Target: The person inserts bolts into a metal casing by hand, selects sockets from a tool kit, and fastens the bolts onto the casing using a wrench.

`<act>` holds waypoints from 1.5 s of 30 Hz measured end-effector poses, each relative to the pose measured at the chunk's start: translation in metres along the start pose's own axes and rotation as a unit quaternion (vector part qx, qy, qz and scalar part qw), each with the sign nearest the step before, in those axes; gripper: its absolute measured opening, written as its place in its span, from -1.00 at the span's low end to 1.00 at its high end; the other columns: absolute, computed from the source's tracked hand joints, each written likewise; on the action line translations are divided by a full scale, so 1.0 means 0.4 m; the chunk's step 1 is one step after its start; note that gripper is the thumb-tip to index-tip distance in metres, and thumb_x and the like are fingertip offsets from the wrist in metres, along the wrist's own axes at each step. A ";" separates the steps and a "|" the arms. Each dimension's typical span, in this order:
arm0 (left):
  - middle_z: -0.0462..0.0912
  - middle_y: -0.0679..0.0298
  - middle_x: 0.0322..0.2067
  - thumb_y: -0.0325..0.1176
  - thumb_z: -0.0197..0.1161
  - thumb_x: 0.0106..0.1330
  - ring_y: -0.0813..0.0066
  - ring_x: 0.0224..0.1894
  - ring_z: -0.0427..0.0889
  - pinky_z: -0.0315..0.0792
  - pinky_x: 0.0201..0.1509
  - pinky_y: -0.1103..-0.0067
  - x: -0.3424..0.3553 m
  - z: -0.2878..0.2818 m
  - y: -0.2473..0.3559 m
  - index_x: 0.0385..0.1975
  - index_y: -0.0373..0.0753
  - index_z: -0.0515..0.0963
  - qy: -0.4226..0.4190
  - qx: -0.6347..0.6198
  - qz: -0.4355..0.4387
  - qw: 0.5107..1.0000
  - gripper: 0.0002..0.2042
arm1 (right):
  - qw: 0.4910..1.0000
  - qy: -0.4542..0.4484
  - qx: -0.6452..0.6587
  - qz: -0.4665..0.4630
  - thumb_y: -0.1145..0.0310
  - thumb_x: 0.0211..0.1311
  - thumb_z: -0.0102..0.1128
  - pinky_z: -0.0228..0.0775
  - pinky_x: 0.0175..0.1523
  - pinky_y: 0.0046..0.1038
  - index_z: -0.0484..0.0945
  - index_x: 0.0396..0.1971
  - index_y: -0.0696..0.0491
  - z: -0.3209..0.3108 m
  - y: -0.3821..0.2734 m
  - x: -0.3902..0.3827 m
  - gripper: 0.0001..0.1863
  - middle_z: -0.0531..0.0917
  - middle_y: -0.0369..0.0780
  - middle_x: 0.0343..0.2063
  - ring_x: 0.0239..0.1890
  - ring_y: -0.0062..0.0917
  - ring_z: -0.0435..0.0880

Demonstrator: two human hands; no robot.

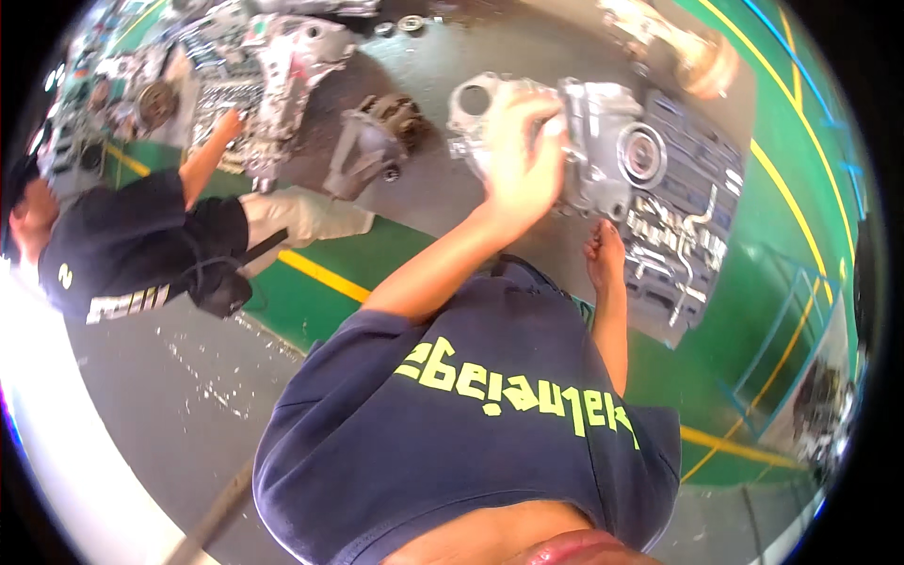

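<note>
My left hand (527, 160) is raised in front of a grey cast-metal gearbox housing (598, 122) and blurs a little. Its fingers curve and stand apart from the thumb, with nothing visible between them. Whether it touches the housing cannot be told. The housing has a round ringed opening (644, 155) on its right side and a flat flange with a large hole (471, 99) on its left. Lower and to the right, my right hand (605, 252) is curled closed by the housing's near edge; what its fingers hold, if anything, is hidden.
Right of the housing, a dark tray (692, 155) carries several small metal parts (673, 235). Left stands another metal casing (367, 146). A co-worker in black (132, 235) reaches over parts at far left. A tan-lit metal casing (687, 56) lies at the far right.
</note>
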State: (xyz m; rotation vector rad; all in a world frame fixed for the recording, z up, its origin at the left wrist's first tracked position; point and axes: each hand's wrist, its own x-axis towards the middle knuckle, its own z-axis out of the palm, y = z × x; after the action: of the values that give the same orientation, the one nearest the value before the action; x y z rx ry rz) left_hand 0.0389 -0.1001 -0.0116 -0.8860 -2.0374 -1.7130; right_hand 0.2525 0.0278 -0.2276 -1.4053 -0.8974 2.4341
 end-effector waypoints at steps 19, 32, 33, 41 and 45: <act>0.63 0.23 -0.27 -0.57 0.20 0.36 0.55 -0.22 0.61 0.54 -0.10 0.58 -0.234 -0.121 0.113 0.26 -0.27 0.32 -0.310 -0.321 -0.429 0.785 -0.53 | 0.982 -0.173 -0.062 -0.036 0.26 0.47 0.05 0.26 -0.46 -0.68 0.45 0.10 0.14 0.172 -0.232 -0.399 -0.66 0.41 -0.37 -0.36 -0.46 -0.77 0.40; 0.69 0.22 -0.22 -0.59 0.32 0.26 0.55 -0.20 0.66 0.55 -0.07 0.62 -0.143 -0.041 -0.011 -0.10 -0.34 0.57 -0.128 0.005 -0.118 0.985 -0.78 | 0.984 -0.174 -0.039 0.013 0.20 0.54 -0.10 0.14 -0.53 -0.76 0.46 -0.02 0.06 0.162 -0.207 -0.344 -0.72 0.46 -0.37 -0.34 -0.45 -0.80 0.33; 0.69 0.22 -0.22 -0.59 0.32 0.26 0.55 -0.20 0.66 0.55 -0.07 0.62 -0.141 -0.032 -0.007 -0.10 -0.34 0.57 -0.130 0.006 -0.116 0.985 -0.78 | 0.985 -0.167 -0.034 0.010 0.21 0.54 -0.10 0.11 -0.55 -0.77 0.46 -0.03 0.06 0.158 -0.207 -0.346 -0.73 0.46 -0.37 -0.35 -0.46 -0.81 0.32; 0.71 0.20 -0.32 -0.56 0.41 0.15 0.47 -0.33 0.71 0.57 -0.18 0.59 -0.127 -0.013 0.016 -0.32 -0.30 0.54 -0.130 0.138 -0.061 0.980 -0.83 | 0.990 -0.140 -0.008 -0.013 0.21 0.53 -0.10 0.08 -0.56 -0.78 0.47 -0.04 0.06 0.127 -0.226 -0.348 -0.74 0.46 -0.38 -0.36 -0.49 -0.82 0.30; 0.69 0.17 -0.30 -0.61 0.40 0.04 0.24 -0.28 0.68 0.56 -0.20 0.46 -0.115 -0.024 0.012 -0.33 -0.27 0.51 -0.167 0.197 0.084 0.962 -0.77 | 0.990 -0.137 -0.011 -0.019 0.20 0.53 -0.10 0.07 -0.57 -0.78 0.47 -0.04 0.06 0.113 -0.235 -0.337 -0.73 0.46 -0.38 -0.36 -0.50 -0.83 0.29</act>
State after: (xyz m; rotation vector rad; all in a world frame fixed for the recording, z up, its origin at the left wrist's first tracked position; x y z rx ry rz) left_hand 0.0750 -0.1202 -0.0342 -1.2260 -2.3218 -1.0665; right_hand 0.2741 0.0247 -0.0586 -1.0637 -1.0005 2.6383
